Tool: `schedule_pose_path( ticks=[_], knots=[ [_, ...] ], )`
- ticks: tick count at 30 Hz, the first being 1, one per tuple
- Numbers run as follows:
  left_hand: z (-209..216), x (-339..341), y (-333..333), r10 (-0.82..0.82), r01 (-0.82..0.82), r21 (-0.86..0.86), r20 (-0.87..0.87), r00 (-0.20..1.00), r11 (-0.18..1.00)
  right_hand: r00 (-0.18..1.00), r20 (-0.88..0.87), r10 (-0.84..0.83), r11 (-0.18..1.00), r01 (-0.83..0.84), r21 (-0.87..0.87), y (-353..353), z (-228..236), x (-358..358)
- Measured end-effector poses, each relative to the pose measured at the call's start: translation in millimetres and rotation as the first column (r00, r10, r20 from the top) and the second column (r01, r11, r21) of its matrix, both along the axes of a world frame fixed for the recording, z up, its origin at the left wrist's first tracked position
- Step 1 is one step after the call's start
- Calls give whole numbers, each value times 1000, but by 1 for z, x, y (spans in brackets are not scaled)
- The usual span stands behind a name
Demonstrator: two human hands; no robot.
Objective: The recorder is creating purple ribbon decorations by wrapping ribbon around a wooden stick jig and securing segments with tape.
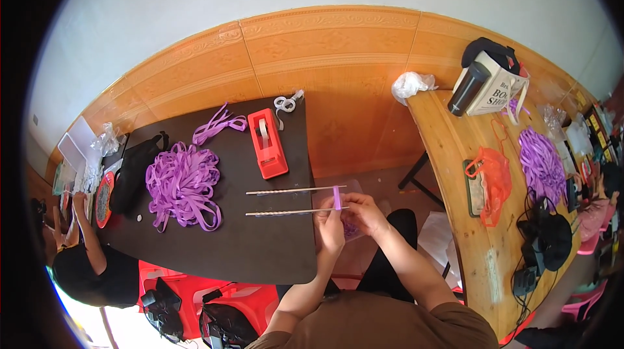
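Two thin, parallel sticks [279, 213] lie across the right part of the dark table, their ends sticking out past its edge. A short piece of purple ribbon [337, 197] spans the two sticks near those ends. My left hand [330, 229] is closed at the ribbon's lower end, beside the nearer stick. Close against it, my right hand [368, 214] has its fingers bent together at the nearer stick's tip. What the right fingertips hold is too small to make out. Below the hands, a clear container [354, 227] with purple bits is partly hidden.
On the dark table [260, 251] lie a heap of purple ribbon [185, 183], a red tape dispenser [267, 144] and white-handled scissors [286, 103]. A wooden table [448, 147] at right bears a black tumbler [469, 89] and an orange bag [495, 183]. Another person [91, 264] sits at left.
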State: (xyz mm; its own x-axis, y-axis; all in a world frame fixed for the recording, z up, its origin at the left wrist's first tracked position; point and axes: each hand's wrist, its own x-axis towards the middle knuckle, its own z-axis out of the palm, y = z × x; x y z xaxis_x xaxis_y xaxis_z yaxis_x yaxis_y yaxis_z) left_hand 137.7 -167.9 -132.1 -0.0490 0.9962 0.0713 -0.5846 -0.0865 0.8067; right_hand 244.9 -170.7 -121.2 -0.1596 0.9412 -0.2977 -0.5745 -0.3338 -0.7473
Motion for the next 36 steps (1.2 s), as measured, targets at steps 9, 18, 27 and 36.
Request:
schedule_pose_path(
  ticks=[9, 18, 27, 36],
  knots=[
    [7, -12, -13, -107, 139, -246, 139, 985, 959, 951, 231, -206, 938, 125, 323, -36, 4, -5],
    [18, -12, -16, -135, 209, -339, 229, 964, 917, 988, 111, -105, 971, 78, 224, -34, -2, -20],
    [40, -14, -33, -129, 193, -279, 232, 964, 941, 962, 169, -215, 953, 169, 252, -43, 18, -38],
    [49, -10, -48, -32, 102, -324, 216, 976, 941, 952, 149, -268, 950, 236, 205, -47, 42, -45]
  ],
)
